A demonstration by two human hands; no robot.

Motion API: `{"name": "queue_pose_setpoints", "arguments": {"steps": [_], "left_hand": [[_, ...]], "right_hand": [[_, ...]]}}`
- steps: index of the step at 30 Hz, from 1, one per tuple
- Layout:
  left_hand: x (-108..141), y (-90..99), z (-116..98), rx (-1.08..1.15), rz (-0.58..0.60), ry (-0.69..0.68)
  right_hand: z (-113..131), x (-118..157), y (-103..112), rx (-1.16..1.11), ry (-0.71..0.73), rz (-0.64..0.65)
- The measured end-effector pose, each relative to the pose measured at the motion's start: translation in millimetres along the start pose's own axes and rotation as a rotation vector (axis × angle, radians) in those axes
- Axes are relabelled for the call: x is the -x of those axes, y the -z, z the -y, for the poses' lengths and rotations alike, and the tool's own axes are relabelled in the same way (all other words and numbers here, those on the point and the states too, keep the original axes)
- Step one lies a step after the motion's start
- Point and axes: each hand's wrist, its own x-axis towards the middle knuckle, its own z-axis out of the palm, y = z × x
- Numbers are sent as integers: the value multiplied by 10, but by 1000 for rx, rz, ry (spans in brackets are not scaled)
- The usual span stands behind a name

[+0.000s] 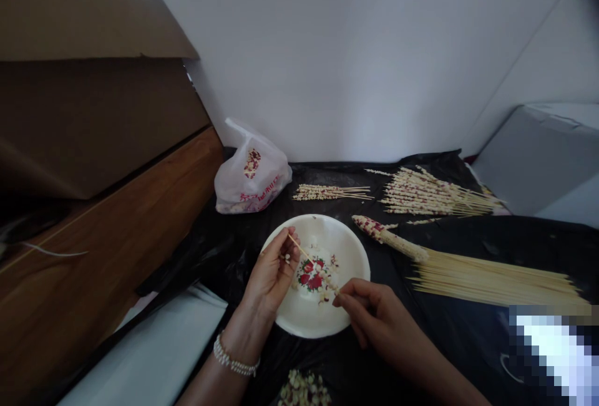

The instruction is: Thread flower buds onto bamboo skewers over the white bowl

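Cream kernels [304, 388] sit nearest my camera; beyond them I see the right hand [374, 309], fingertips together, contents unclear, then the left hand [271, 272] pinching a thin stick [301, 249] over the white bowl [352, 256], a plastic bag [271, 172] behind.

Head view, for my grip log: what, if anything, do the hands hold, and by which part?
The left hand holds a thin stick near its upper end; whether the right hand holds anything is unclear.
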Motion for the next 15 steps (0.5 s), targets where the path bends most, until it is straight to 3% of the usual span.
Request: {"name": "queue_pose_setpoints", "arguments": {"steps": [15], "left_hand": [[90,18,157,-139,131,83]], "right_hand": [[7,-5,10,-48,-9,-46]]}}
